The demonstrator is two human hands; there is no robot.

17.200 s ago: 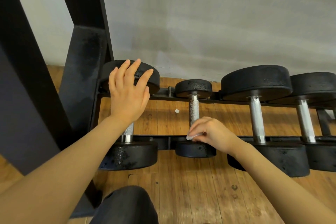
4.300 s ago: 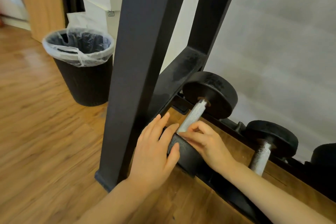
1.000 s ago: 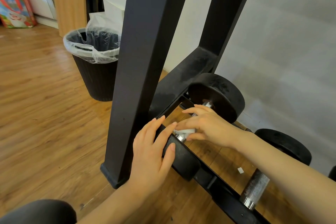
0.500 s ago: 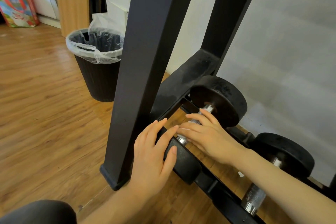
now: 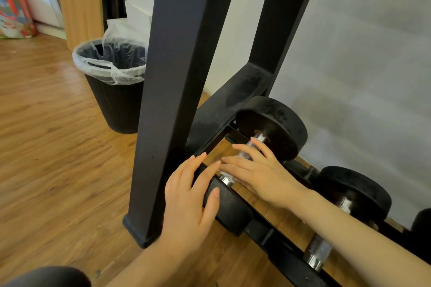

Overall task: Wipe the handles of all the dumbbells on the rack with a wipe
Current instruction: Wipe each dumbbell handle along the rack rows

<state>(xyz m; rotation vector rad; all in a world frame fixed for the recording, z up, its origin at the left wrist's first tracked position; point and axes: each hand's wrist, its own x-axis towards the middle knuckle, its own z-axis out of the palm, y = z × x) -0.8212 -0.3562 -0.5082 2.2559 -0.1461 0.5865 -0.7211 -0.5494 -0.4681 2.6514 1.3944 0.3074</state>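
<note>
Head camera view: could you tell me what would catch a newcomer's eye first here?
The thick black rack post fills the middle. At its foot both hands meet on the end dumbbell: the left hand rests on its near weight, the right hand lies over the handle. A lined black bin stands behind, left.

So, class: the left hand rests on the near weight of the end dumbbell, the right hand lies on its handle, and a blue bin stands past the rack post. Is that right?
Not quite. The head view shows the bin is black with a clear liner, not blue. The rest holds: left hand on the near weight, right hand on the handle, bin beyond the rack post.
</note>
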